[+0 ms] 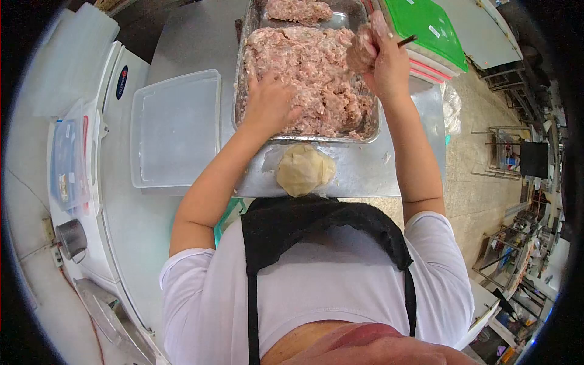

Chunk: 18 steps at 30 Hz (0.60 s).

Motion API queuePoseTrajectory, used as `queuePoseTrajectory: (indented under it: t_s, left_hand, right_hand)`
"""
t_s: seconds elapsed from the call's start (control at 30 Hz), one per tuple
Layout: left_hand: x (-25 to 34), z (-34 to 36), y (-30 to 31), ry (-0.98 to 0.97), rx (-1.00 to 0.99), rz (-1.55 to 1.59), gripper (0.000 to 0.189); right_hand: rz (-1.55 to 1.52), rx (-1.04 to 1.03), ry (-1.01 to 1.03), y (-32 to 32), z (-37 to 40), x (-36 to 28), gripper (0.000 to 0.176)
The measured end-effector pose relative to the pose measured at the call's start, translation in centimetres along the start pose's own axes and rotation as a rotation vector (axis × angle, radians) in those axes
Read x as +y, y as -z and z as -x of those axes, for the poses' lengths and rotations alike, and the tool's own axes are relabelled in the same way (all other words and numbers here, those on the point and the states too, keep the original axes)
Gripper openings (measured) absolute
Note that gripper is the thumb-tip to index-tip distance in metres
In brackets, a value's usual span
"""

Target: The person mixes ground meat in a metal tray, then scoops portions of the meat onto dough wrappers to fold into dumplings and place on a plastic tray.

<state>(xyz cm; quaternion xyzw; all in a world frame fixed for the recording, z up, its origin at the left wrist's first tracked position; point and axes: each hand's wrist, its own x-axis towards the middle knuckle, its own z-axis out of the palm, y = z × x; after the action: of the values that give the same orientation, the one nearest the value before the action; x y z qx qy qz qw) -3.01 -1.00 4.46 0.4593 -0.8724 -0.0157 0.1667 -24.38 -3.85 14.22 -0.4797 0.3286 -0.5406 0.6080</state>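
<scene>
A deep metal tray (pixel 372 135) holds a large mass of raw minced meat (pixel 304 73). My left hand (pixel 267 103) lies on the meat at the tray's near left, fingers spread and the thumb apart; the fingertips are partly sunk in it. Over the tray's right edge, my right hand (pixel 387 61) is closed around a thin dark stick-like tool (pixel 407 41), whose end pokes out to the right. A lump of meat (pixel 363 50) clings beside that hand's fingers; the tool's other end is hidden. Just in front of the tray sits a pale yellowish stack of round wrappers (pixel 304 170).
An uncovered translucent plastic container (pixel 176 128) stands left of the tray on the metal table (pixel 188 45). Stacked boxes with a green lid (pixel 426 30) stand at the right. A white fridge-like appliance (pixel 115 182) is on the far left; wire racks (pixel 508 152) stand on the floor at right.
</scene>
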Motion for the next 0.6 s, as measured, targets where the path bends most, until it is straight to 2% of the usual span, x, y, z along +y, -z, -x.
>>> queuePoseTrajectory:
  t_s: [0.1, 0.17, 0.23, 0.37, 0.4, 0.43, 0.5, 0.57, 0.6]
  left_hand:
    - [-0.3, -0.8, -0.2, 0.016, -0.047, -0.03, 0.033]
    - [-0.3, -1.3, -0.1, 0.036, -0.087, -0.032, 0.033]
    - [-0.2, -1.5, -0.1, 0.065, -0.153, -0.018, 0.035]
    - [-1.2, -2.3, -0.2, 0.104, -0.268, -0.047, 0.036]
    - [-1.7, -2.3, -0.3, 0.128, -0.245, -0.047, 0.035]
    - [-2.3, -2.6, -0.4, 0.151, -0.216, -0.046, 0.034]
    - [-3.9, -2.7, -1.1, 0.174, -0.219, -0.043, 0.034]
    - [-5.0, -2.5, -0.9, 0.21, -0.218, -0.043, 0.033]
    - [-5.2, -2.4, -0.6, 0.228, -0.206, -0.055, 0.032]
  right_hand:
    - [-0.01, -0.023, 0.072, -2.2, -0.5, 1.8, 0.048]
    - [0.178, 0.195, 0.107, -2.7, 0.0, 6.5, 0.044]
    - [0.116, 0.223, -0.079, -1.4, 1.1, 8.0, 0.041]
    - [0.058, 0.243, -0.105, 2.3, 3.6, 12.2, 0.042]
    - [0.207, 0.227, -0.072, 3.7, 4.2, 13.4, 0.043]
    - [0.36, 0.21, -0.036, 2.9, 4.4, 12.0, 0.044]
    - [0.366, 0.211, -0.071, 2.3, 4.8, 8.2, 0.047]
    - [0.164, 0.107, -0.143, 1.9, 4.2, 6.0, 0.049]
    - [0.128, 0.154, -0.062, 1.4, 3.7, 5.4, 0.048]
